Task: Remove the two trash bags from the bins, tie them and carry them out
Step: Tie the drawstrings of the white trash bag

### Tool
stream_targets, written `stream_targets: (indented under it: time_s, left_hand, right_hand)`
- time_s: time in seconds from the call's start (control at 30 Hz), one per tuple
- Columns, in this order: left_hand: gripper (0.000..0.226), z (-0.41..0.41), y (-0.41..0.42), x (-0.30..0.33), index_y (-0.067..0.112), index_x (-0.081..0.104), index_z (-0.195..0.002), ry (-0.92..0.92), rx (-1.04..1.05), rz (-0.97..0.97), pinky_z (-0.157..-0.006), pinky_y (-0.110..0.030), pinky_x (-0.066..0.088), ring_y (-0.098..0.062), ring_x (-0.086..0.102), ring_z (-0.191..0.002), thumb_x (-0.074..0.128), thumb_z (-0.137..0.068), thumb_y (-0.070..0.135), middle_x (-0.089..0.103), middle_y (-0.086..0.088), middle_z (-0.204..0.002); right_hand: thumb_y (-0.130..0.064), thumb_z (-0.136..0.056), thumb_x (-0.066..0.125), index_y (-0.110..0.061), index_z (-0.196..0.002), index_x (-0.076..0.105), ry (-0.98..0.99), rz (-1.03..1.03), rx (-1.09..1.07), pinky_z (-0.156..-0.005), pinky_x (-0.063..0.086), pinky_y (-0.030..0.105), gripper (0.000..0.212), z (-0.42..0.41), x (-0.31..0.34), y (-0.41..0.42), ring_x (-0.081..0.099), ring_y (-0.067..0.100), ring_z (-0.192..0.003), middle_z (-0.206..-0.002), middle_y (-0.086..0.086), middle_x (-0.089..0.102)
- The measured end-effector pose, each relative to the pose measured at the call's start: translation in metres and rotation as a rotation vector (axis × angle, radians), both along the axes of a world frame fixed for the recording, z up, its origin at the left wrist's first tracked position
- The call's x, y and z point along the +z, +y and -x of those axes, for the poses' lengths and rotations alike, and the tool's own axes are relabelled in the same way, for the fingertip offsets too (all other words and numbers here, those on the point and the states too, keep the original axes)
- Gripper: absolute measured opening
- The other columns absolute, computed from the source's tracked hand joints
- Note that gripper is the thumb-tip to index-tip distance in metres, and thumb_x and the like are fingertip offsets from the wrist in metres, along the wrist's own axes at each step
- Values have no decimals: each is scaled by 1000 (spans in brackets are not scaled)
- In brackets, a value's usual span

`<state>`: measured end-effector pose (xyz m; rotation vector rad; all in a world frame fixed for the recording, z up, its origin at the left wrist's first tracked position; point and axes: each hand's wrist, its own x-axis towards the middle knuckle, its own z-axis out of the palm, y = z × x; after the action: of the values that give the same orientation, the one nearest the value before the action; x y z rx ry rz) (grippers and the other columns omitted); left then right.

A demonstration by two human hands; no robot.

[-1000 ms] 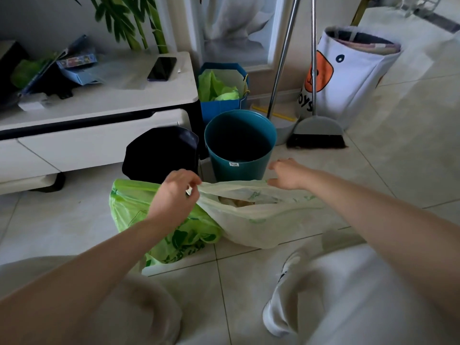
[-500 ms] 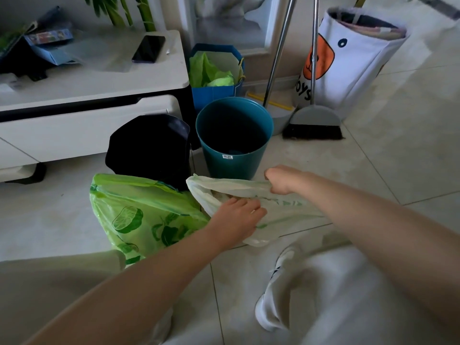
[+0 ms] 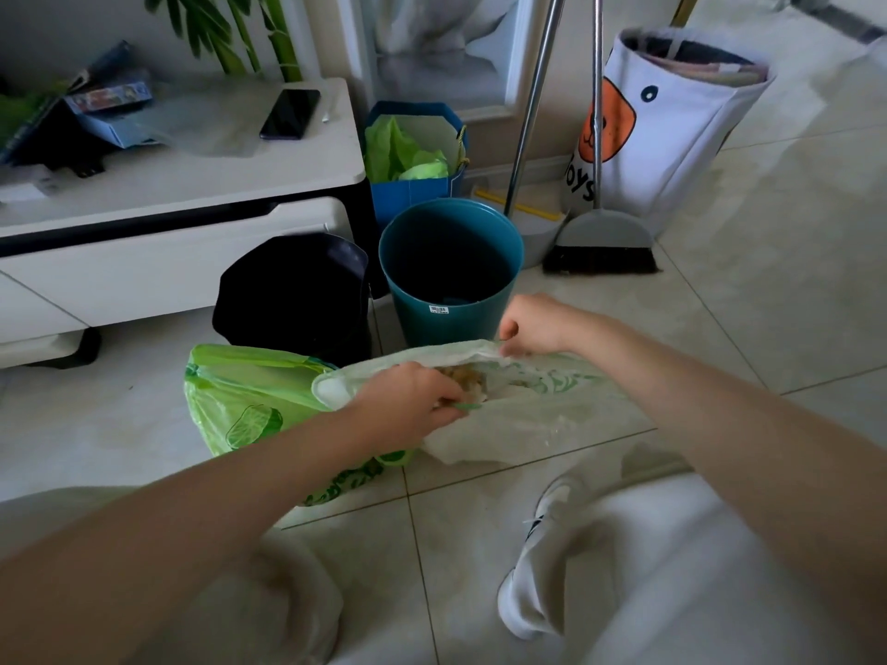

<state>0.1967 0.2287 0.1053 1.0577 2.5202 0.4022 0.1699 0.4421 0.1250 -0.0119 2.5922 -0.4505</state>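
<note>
Both trash bags lie on the tiled floor (image 3: 720, 328) in front of the two bins, untied. The white trash bag (image 3: 528, 419) lies just right of the green trash bag (image 3: 249, 400), the two touching. Its mouth is open, with brownish waste visible inside.

Right hand (image 3: 537, 326): fingers curled, pinching the far rim of the white bag, the same hold as 0.5 s ago. Left hand (image 3: 408, 405): half a second ago it lay on the outside of the white bag; it now sits at the near rim, fingers curled and pinching the plastic there, so the mouth is spread wider between the hands.

The teal bin (image 3: 451, 276) and the black bin (image 3: 293, 290) stand side by side behind the bags, both without liners. The broom (image 3: 600, 242) and the white fabric toy basket (image 3: 672, 136) are unchanged.
</note>
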Motion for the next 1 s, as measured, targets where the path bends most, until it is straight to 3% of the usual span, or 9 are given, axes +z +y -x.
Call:
stream_targets:
  time_s: [0.07,0.27,0.4,0.5,0.57,0.67,0.77,0.9,1.0]
  left_hand:
    - [20,2,-5,13,32,73,-101,-80,87,-85,-78,-35,55,-8,63,-83,60,-88,40,71,11,-93]
    - [5,11,-11,38,30,76,-80,-263,204,-125,-75,-26,55,-1,63,-75,73,-78,34,70,14,-75]
    - [4,11,-12,49,26,74,-78,-255,244,-166,-71,-24,54,-3,63,-70,71,-80,29,70,11,-74]
    - [5,13,-20,57,27,73,-77,-228,295,-229,-64,-18,49,-1,63,-68,71,-81,29,69,11,-72]
    - [5,14,-25,65,23,74,-79,-228,353,-312,-66,-18,51,-2,64,-67,71,-83,25,69,9,-71]
    - [5,13,-29,80,18,75,-86,-181,451,-562,-76,-29,59,-10,70,-72,71,-84,20,74,4,-75]
    - [7,12,-32,92,11,75,-88,-110,527,-856,-72,-24,59,-13,71,-71,69,-85,11,74,0,-76]
    - [7,13,-29,85,15,76,-83,-106,440,-614,-74,-35,60,-10,70,-66,70,-84,17,74,4,-70]
    - [8,10,-22,85,13,76,-83,-80,470,-723,-75,-36,60,-12,70,-68,69,-85,16,73,3,-71]
  right_hand:
    - [-19,-83,68,-11,-90,75,68,35,-31,-63,45,26,13,-2,12,-3,62,17,-77,-84,3,71]
    - [-23,-78,75,-13,-86,76,202,1,-69,-74,49,25,13,-10,39,3,66,15,-77,-72,-4,67]
    - [-24,-78,75,-15,-85,75,275,-33,-79,-72,50,28,11,-14,48,10,66,16,-77,-77,-3,69]
    - [-27,-81,71,-22,-73,72,448,-83,-98,-69,57,36,9,-19,59,11,64,15,-67,-70,-7,68]
    - [-28,-83,69,-19,-76,73,567,-79,-109,-66,56,34,12,-23,70,10,64,14,-66,-71,-7,68]
    - [-27,-81,71,-20,-79,74,661,75,-166,-62,45,21,8,-30,87,5,62,8,-65,-69,-8,65]
    - [-23,-78,71,-20,-76,74,745,399,-299,-66,52,30,4,-38,97,-1,66,12,-67,-70,-5,70]
    - [-32,-75,66,-24,-69,70,698,510,-381,-76,56,47,11,-49,90,-10,69,24,-73,-70,0,73]
    - [-24,-81,66,-29,-68,68,666,632,-400,-83,56,47,14,-50,94,-16,69,16,-73,-70,-3,72]
